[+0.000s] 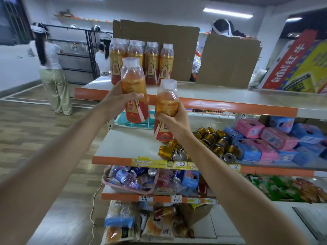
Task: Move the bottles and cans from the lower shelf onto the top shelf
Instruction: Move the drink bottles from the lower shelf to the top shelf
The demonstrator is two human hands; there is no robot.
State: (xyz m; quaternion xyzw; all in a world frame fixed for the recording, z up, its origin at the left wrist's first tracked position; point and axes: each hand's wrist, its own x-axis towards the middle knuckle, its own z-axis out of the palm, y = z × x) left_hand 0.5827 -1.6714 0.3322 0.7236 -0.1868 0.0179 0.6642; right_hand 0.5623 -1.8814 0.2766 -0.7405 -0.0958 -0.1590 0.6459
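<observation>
My left hand [117,101] grips an orange drink bottle [135,85] with a clear cap, held upright in front of the top shelf [221,98] edge. My right hand [174,119] grips a second such bottle [166,101], slightly lower and to the right. Several matching bottles [141,61] stand in a row at the top shelf's left end. On the lower shelf [123,145], several gold cans [210,144] lie on their sides, to the right of my right wrist.
Cardboard sheets [228,61] stand at the back of the top shelf, a Red Bull box [299,64] at its right. Pink and blue packs [269,138] fill the lower shelf's right. Snacks and cans crowd the shelves below. Two people [51,68] stand at the far left.
</observation>
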